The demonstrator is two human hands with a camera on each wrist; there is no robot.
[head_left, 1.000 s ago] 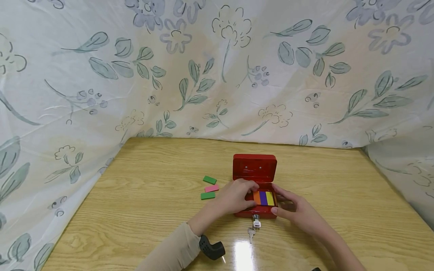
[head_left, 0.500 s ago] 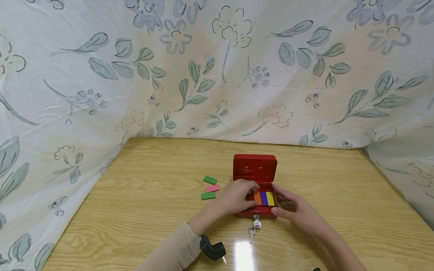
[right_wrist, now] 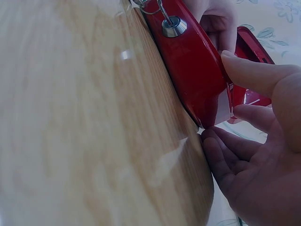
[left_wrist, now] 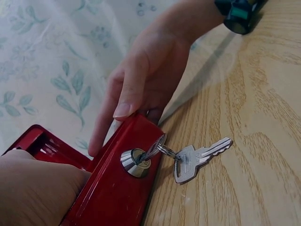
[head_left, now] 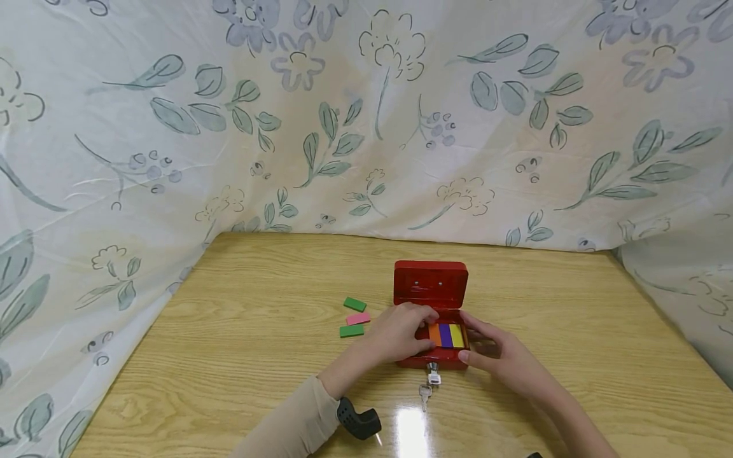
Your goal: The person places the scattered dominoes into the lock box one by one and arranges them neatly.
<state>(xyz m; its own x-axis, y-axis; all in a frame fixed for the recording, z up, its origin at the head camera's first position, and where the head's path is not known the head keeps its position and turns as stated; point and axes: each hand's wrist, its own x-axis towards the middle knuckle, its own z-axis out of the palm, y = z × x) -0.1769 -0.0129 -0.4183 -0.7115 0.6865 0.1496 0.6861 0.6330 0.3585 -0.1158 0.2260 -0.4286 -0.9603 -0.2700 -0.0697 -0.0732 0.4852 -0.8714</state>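
Note:
A small red metal cash box (head_left: 409, 364) stands with its lid (head_left: 431, 283) raised. Inside it, orange (head_left: 435, 335), purple (head_left: 445, 335) and yellow (head_left: 456, 335) blocks lie side by side. My left hand (head_left: 397, 331) reaches in from the left, thumb and forefinger bent near the two ends of the orange block; what they hold, I cannot tell. My right hand (head_left: 504, 359) holds the right side of the box. In the right wrist view its thumb (right_wrist: 249, 70) rests on the front rim and the other fingers (right_wrist: 225, 155) are at the side wall. A key (left_wrist: 150, 150) sits in the lock (left_wrist: 134, 162).
Two green blocks, one farther (head_left: 354, 304) and one nearer (head_left: 352, 331), lie left of the box with a pink block (head_left: 357, 318) between them. A second key (head_left: 425, 395) hangs from the lock key onto the wooden table (head_left: 258, 305). A floral cloth (head_left: 343, 159) stands behind.

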